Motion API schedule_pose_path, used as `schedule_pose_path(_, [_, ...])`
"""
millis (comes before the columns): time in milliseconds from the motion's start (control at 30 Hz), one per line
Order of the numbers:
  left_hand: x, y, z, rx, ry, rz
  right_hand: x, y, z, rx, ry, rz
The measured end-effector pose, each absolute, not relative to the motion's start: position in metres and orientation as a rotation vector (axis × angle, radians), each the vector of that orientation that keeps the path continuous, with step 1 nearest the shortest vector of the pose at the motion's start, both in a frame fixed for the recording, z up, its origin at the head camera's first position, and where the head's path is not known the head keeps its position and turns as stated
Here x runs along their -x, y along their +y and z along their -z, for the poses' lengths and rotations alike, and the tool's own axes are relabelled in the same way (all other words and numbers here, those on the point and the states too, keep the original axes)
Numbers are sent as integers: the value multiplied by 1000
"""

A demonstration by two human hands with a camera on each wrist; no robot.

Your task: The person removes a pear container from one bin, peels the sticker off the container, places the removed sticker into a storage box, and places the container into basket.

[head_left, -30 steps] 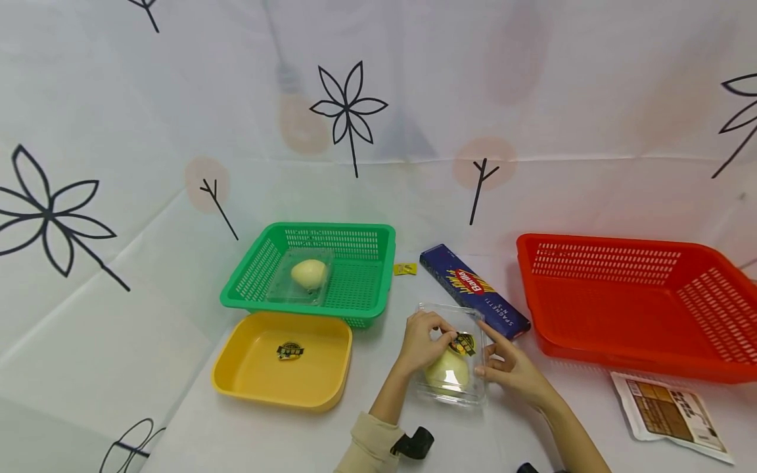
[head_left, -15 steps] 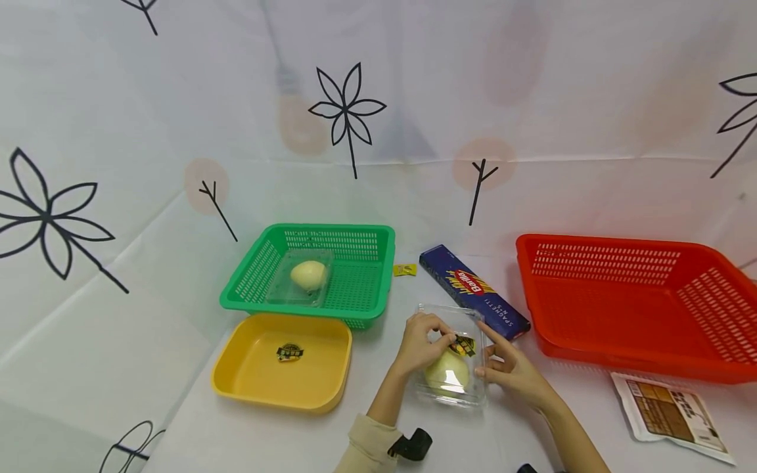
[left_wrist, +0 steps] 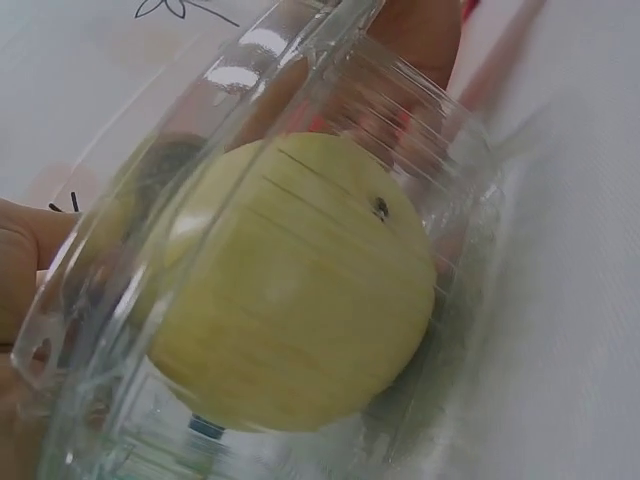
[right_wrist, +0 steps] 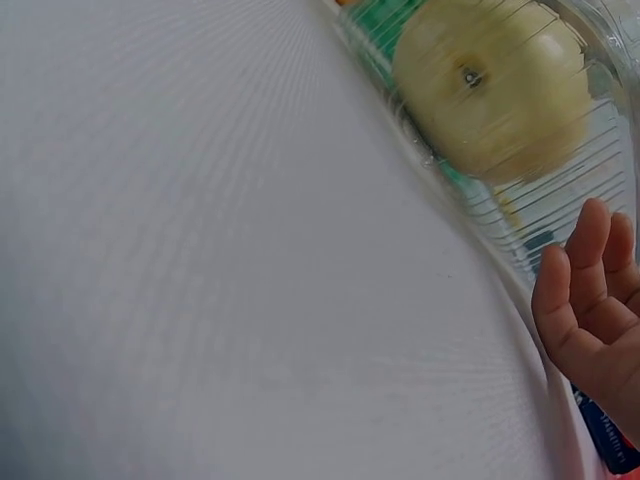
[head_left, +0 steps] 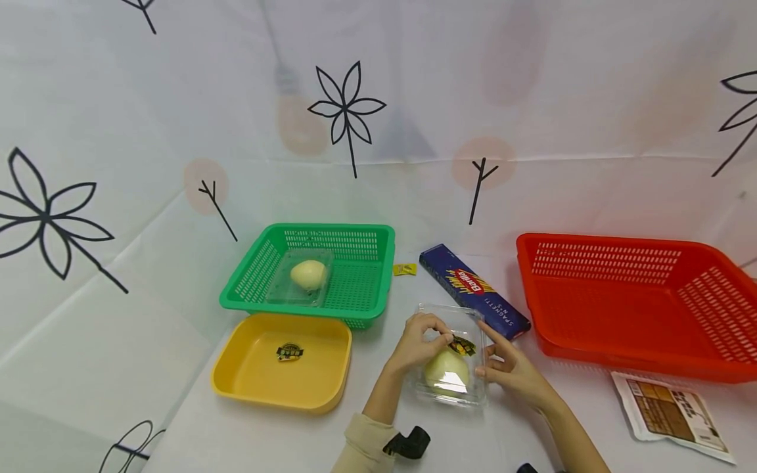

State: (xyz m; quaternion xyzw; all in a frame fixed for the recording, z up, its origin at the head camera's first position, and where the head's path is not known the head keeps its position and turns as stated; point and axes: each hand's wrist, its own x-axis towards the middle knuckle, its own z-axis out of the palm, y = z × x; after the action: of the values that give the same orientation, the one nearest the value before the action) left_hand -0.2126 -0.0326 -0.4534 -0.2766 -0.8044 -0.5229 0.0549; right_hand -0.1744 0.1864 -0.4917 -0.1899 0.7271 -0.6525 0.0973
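In the head view a clear plastic clamshell box (head_left: 447, 394) lies on the white table with a pale yellow fruit (head_left: 447, 371) inside. My left hand (head_left: 416, 341) pinches the edge of a black and yellow sticker (head_left: 462, 345) on its lid, and the sticker looks bent up at that edge. My right hand (head_left: 514, 371) holds the box by its right side, with index finger and thumb against it. The left wrist view shows the fruit (left_wrist: 300, 280) close through the clear wall. Several curled fingers of the right hand (right_wrist: 600, 290) show beside the box in the right wrist view.
A green basket (head_left: 361, 309) holds another boxed fruit (head_left: 309, 274). In front of it stands a yellow tray (head_left: 260, 381) with a similar sticker (head_left: 290, 352). A blue spaghetti box (head_left: 473, 289), a small yellow packet (head_left: 405, 269), a red basket (head_left: 591, 355) and a brown-white pouch (head_left: 671, 414) lie around.
My left hand has drawn slightly left and down, and the sticker now looks narrower and more tilted. The right hand and the box have stayed in place.
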Motion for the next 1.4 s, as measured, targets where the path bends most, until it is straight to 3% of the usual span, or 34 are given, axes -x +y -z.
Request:
schedule_pose_path(867, [214, -36, 457, 822, -2434, 1797, 176, 190, 497, 571, 2176, 1923])
schedule_pose_path(1400, [194, -39, 422, 804, -2447, 1886, 175, 188, 494, 519, 2206, 1896])
